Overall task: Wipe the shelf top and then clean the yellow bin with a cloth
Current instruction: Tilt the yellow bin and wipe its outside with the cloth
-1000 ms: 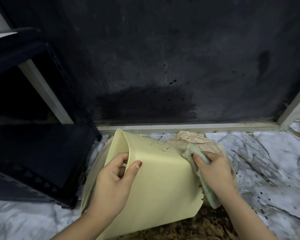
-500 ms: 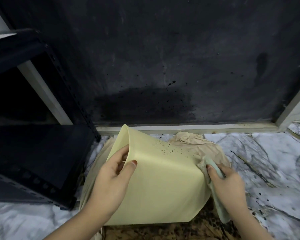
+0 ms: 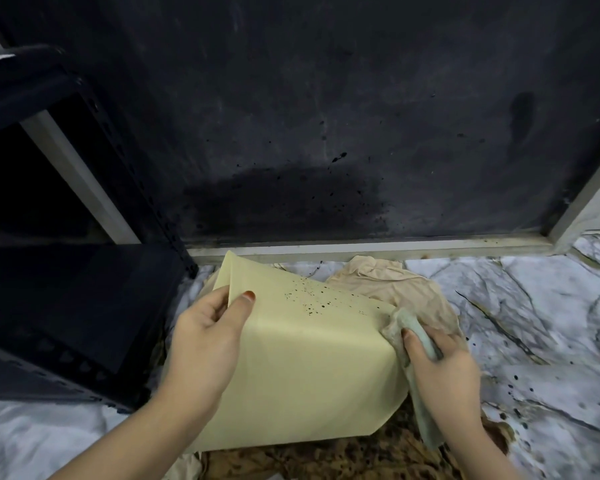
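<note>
yellow bin lying tilted on its side over the marble floor, its rim pinched in the closed grip of the left hand. right hand, grip closed on a pale green cloth, presses it against the bin's right edge; dark specks lie between the two grips.

Your left hand reaches in from the lower left, thumb on top and fingers curled over the bin rim, gripping it. Your right hand comes from the lower right, palm down, fingers closed on the cloth and pressing it to the bin's corner.
</note>
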`<state>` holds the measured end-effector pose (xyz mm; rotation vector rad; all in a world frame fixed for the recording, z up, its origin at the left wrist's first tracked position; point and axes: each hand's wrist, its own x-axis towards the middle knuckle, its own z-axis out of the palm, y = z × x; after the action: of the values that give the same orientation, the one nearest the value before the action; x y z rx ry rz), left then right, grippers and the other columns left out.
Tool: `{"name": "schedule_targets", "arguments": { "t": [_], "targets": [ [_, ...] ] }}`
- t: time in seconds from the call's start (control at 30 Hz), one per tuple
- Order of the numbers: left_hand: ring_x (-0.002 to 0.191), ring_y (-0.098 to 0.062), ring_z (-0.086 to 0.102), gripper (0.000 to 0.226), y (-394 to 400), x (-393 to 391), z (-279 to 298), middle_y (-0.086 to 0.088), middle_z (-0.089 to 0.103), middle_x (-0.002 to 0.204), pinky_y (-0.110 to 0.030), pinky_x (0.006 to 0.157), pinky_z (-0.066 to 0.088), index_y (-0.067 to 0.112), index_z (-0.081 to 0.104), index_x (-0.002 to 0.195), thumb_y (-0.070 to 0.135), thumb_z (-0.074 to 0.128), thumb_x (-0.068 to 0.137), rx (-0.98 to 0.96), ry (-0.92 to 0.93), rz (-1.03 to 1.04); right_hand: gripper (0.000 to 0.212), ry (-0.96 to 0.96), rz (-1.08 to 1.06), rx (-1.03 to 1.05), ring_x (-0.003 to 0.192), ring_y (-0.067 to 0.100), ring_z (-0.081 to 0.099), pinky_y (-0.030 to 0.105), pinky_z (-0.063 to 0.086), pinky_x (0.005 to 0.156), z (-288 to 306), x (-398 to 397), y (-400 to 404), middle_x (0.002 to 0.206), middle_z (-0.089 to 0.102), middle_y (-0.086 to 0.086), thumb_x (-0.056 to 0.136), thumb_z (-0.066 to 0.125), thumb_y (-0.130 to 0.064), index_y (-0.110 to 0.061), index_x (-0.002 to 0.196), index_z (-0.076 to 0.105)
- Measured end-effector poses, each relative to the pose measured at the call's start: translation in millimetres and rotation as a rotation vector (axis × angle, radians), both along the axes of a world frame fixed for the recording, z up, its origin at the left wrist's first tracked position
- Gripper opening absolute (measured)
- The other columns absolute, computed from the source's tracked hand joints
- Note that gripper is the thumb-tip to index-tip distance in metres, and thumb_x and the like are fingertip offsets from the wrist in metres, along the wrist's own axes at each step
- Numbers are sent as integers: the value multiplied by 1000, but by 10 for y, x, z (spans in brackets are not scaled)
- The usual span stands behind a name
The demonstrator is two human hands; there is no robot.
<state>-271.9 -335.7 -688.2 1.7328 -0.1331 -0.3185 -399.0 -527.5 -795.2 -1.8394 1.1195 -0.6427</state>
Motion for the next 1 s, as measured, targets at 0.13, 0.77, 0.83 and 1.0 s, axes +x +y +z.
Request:
{"name": "schedule_targets", "arguments": {
  "t": [0.13,0.77,0.83,1.0],
  "targets": [
    [78,-22,73,19,14,-24,-26,1,78,82,-34,67,55,21,74,91,17,55,90,-26,-23,-31,31,-13,-5,10,69,14,53,27,40,60,-62,26,16,88,62,3,86,59,-29,-12,111,65],
    [83,-14,70,29,4,-107,-19,10,76,84,-48,83,55,38,70,87,12,57,88,121,-184,-104,35,-255,393,-216,87,5,56,25,50,76,495,501,830,93,55,-14,81,61,-43,-27,112,65],
    [82,-13,71,26,16,-106,-29,11,77,84,-47,83,56,35,70,91,12,58,88,110,-175,-109,29,-240,394,-209,87,4,56,26,50,77,524,518,785,93,56,-13,82,62,-36,-29,110,65],
    [80,-12,72,25,35,-114,-26,11,77,84,-45,81,57,34,70,90,13,57,89,95,-147,-116,24,-179,332,-145,84,4,57,23,45,77,463,507,603,93,58,-11,83,62,-31,-28,106,68]
  ]
}}
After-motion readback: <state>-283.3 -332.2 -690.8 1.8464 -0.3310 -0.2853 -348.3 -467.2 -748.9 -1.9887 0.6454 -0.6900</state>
